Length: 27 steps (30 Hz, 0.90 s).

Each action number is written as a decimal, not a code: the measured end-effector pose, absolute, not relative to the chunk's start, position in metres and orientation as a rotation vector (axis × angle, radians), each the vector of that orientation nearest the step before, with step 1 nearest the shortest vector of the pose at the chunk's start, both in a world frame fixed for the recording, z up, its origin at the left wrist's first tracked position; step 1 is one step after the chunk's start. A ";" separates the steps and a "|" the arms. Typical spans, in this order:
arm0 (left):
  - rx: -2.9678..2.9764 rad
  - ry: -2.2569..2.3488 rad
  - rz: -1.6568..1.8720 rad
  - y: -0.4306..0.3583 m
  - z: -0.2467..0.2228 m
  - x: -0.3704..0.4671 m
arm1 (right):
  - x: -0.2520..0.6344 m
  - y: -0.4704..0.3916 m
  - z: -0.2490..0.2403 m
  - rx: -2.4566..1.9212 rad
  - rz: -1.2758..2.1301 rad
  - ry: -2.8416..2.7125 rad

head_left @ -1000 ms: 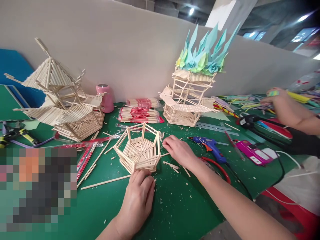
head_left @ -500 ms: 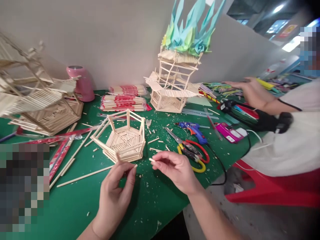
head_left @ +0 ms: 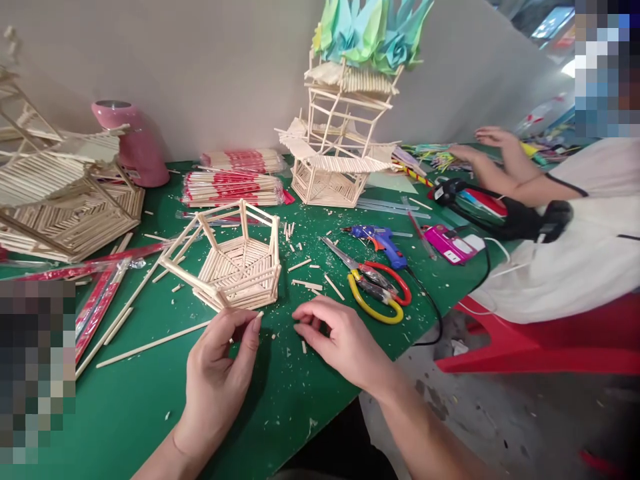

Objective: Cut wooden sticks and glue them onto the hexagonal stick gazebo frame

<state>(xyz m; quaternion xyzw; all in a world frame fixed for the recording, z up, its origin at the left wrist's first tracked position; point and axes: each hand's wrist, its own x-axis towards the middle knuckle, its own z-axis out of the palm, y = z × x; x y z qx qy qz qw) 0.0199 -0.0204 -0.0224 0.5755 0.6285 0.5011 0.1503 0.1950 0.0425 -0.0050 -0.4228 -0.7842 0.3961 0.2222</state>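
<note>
In the head view my left hand (head_left: 223,363) pinches a short piece of wooden stick (head_left: 259,315) between thumb and index finger; only its tip shows. My right hand (head_left: 345,340) hovers over the table with thumb and fingers apart and nothing between them. A short stick offcut (head_left: 303,347) lies on the green surface just below its fingertips. Just beyond my left hand stands a small polygonal frame (head_left: 240,267) of wooden sticks, with a slatted floor, upright posts and top rails. A long stick (head_left: 153,343) lies to the left of that hand.
Scissors (head_left: 375,287) with red and yellow handles and a blue glue gun (head_left: 380,241) lie to the right. Bagged sticks (head_left: 233,190), a pink flask (head_left: 135,147) and a stick tower (head_left: 345,133) stand behind. Another person's hands (head_left: 480,150) are at the far right.
My right hand has let go of its small stick piece; its thumb and fingers have parted, and an offcut now lies below. The left hand keeps its pinch. The view has tilted down slightly.
</note>
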 end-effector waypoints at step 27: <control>1.591 1.592 1.338 -0.021 -0.019 0.025 | 0.186 0.038 -0.003 -1.092 1.562 -1.679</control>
